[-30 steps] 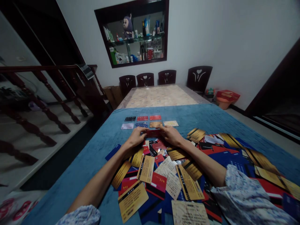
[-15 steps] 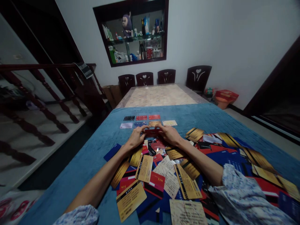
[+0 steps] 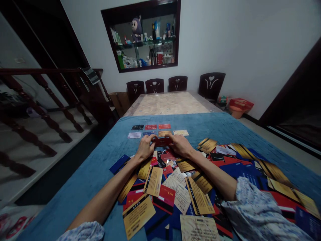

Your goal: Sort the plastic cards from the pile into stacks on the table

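Note:
My left hand point(image 3: 145, 147) and my right hand point(image 3: 179, 144) together grip a small stack of red cards point(image 3: 162, 142) by its two ends, just above the blue cloth point(image 3: 82, 187). Beyond the stack lie two short rows of sorted cards point(image 3: 157, 130): dark, red, red at the back, pale, blue, gold and cream in front. Under my forearms spreads a big loose heap of gold, red, blue and cream cards point(image 3: 183, 194).
The cloth covers the near half of a long table; its bare marbled top point(image 3: 170, 103) runs back to several dark chairs point(image 3: 212, 83). A wooden stair railing point(image 3: 50, 97) stands at the left, a red tub point(image 3: 240, 105) on the floor at the right.
Both hands with the red stack have edged slightly away from me, toward the sorted rows. The grip is the same.

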The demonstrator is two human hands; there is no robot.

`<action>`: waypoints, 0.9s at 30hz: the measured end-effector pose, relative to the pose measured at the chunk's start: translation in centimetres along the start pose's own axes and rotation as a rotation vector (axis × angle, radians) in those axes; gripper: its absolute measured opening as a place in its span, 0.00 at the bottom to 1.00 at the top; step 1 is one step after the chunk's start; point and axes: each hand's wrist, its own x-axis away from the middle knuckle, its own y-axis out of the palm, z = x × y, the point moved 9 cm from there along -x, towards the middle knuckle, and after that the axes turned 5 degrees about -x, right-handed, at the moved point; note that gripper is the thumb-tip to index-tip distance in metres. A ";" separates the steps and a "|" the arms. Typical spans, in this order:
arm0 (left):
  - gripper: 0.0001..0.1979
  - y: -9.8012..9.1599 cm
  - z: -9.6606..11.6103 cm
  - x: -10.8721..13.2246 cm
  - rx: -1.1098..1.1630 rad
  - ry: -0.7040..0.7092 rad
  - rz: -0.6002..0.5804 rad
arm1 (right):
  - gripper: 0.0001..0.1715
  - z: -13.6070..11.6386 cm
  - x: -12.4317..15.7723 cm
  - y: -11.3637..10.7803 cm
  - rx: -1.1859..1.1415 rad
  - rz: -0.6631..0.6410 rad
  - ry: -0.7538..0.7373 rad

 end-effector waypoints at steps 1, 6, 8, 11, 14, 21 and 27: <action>0.13 -0.2 -0.1 0.0 0.017 -0.002 0.018 | 0.28 0.0 0.0 0.0 -0.016 0.012 -0.009; 0.13 -0.7 -0.2 -0.2 0.099 -0.010 0.065 | 0.33 -0.1 0.1 -0.3 -0.082 0.071 -0.049; 0.12 -0.7 -0.1 -0.3 0.118 -0.006 0.070 | 0.33 -0.1 0.1 -0.4 -0.069 0.082 -0.048; 0.12 -0.7 0.0 -0.3 0.120 -0.001 0.072 | 0.30 -0.3 0.1 -0.5 -0.024 0.085 -0.044; 0.13 -0.6 0.2 -0.2 0.099 0.007 0.062 | 0.26 -0.6 0.1 -0.8 0.012 0.079 -0.057; 0.22 -0.5 1.3 -0.3 -0.023 0.059 0.031 | 0.24 -0.9 -0.1 -2.2 0.151 0.089 -0.031; 0.26 -0.5 3.1 -1.0 -0.198 0.081 -0.022 | 0.23 -0.7 -0.4 -3.7 0.238 0.064 -0.001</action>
